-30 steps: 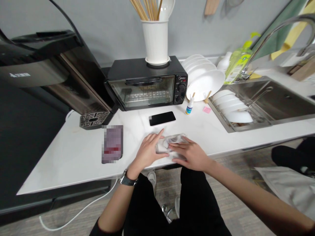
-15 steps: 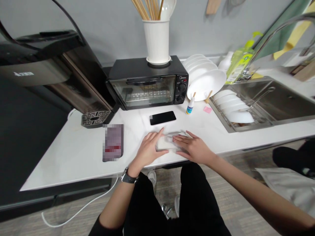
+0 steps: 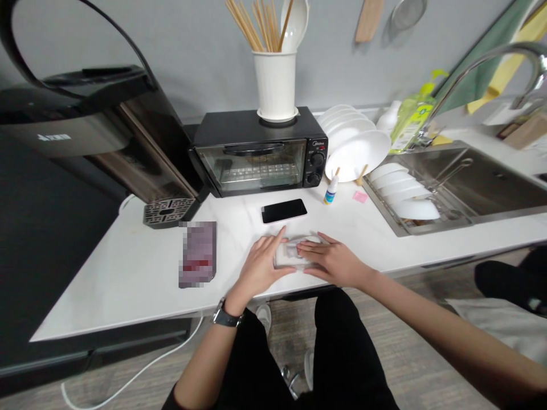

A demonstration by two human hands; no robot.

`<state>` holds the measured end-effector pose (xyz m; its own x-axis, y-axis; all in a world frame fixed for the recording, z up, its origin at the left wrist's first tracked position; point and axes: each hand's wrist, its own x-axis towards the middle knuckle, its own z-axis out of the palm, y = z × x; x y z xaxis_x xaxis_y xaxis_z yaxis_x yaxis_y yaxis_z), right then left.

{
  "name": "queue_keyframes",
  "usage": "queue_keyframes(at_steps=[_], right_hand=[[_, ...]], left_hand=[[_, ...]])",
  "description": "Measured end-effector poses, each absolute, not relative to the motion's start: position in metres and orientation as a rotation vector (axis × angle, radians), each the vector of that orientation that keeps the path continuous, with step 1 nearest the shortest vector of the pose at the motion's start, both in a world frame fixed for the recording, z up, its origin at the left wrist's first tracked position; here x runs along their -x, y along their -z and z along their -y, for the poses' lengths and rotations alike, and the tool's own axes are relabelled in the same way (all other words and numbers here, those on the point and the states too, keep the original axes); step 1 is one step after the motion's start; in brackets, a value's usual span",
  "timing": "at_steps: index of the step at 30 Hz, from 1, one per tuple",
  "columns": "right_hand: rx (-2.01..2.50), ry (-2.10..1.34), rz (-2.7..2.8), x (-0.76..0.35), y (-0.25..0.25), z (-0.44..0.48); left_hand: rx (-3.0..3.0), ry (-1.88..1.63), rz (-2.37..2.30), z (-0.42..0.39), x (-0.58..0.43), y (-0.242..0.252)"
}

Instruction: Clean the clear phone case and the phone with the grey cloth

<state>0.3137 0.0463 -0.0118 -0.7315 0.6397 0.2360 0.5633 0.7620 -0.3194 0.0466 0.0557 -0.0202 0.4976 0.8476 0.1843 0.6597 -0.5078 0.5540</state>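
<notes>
A small clear plastic package (image 3: 290, 254) lies on the white counter (image 3: 128, 273) near its front edge. My left hand (image 3: 260, 267), with a watch on the wrist, holds the package's left end, fingers curled round it and the forefinger stretched out. My right hand (image 3: 335, 262) lies on the package's right part, fingers flat and pressing down on it. What is inside the package I cannot make out.
A black phone (image 3: 284, 210) lies just behind the package. A blurred dark card (image 3: 198, 254) lies to the left. Behind stand a black toaster oven (image 3: 258, 154), a coffee machine (image 3: 111, 142), a small bottle (image 3: 330, 190), white plates (image 3: 354, 148) and a sink (image 3: 470, 176).
Both hands have stayed on the package and drawn a little closer together over it. The camera has tilted slightly, so the scene sits lower in the picture.
</notes>
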Motion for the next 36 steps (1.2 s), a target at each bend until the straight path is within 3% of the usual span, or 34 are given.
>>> queue_keyframes(at_steps=[4,8,12,17,24,32,36], right_hand=[[0.976,-0.383,2.555,-0.34,0.01,-0.025],[0.841,-0.532,2.582,-0.298,0.014,-0.038],[0.811,-0.451,2.636,-0.278,0.014,-0.059],[1.026,-0.311,2.586,-0.336,0.009,-0.041],[0.829,-0.541,2.604,-0.295,0.012,-0.041],[0.962,-0.321,2.611,-0.33,0.012,-0.051],[0.967,-0.423,2.579,-0.339,0.008,-0.029]], left_hand=[[-2.319,-0.612,-1.259,-0.056,-0.049,0.018],[-2.316,-0.621,-1.246,-0.056,-0.051,0.018],[-2.331,-0.617,-1.287,-0.056,-0.05,0.02],[-2.334,-0.606,-1.332,-0.056,-0.052,0.02],[-2.354,-0.602,-1.313,-0.055,-0.053,0.018],[-2.344,-0.604,-1.354,-0.056,-0.052,0.02],[-2.343,-0.599,-1.35,-0.056,-0.054,0.019]])
